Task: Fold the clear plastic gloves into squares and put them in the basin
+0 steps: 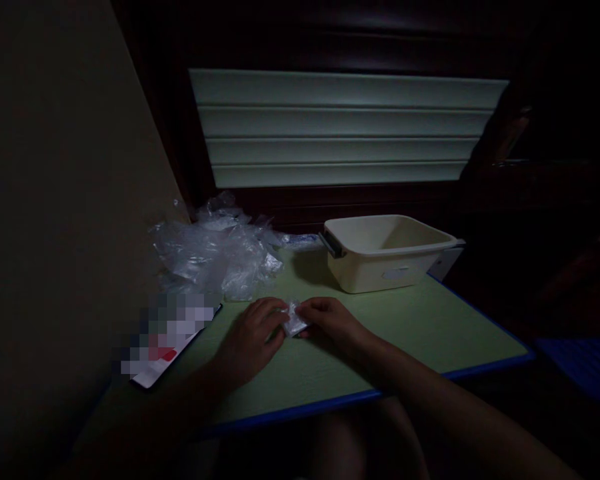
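So, packet (294,323): small crinkly plastic thing, between the surface's (305,383) near and far edges
Right hand (331,323): pinching the packet's right side
Left hand (256,335): fingertips at its left side, can't tell if they're gripping
Plastic heap (225,252): far left corner
Tub (363,272): cream, toward the far right corner
Flat thing (153,373): left edge, mostly pixelated

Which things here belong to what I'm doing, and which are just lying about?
In hand:
small clear plastic packet, between left hand and right hand

Apparently lying about:
crumpled clear plastic heap, possibly related
cream rectangular plastic tub
flat white-and-red item, partly blurred
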A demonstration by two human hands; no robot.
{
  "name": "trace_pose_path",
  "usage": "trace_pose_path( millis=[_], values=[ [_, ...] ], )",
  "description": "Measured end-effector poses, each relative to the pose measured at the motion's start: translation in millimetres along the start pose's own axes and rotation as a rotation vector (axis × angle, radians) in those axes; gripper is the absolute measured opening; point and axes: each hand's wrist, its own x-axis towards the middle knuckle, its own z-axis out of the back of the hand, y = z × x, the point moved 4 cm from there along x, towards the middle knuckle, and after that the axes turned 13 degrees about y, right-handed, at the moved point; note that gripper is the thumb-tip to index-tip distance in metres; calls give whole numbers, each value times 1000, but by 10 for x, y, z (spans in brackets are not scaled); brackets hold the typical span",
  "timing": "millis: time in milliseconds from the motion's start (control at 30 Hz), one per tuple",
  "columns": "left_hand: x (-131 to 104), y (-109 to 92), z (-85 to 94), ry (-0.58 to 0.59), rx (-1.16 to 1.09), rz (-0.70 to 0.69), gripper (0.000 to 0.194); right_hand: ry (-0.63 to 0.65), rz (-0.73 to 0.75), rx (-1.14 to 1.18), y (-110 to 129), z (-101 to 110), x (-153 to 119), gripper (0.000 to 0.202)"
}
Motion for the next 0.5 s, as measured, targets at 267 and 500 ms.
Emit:
trace_pose_path(
  millis=[267,500],
  values=[
    [131,206,22,24,-387,267,32,-24,-31,-122,-76,101,76,19],
    [218,312,15,10,-565,388,33,1,19,-300,-72,106,89,20]
  ],
)
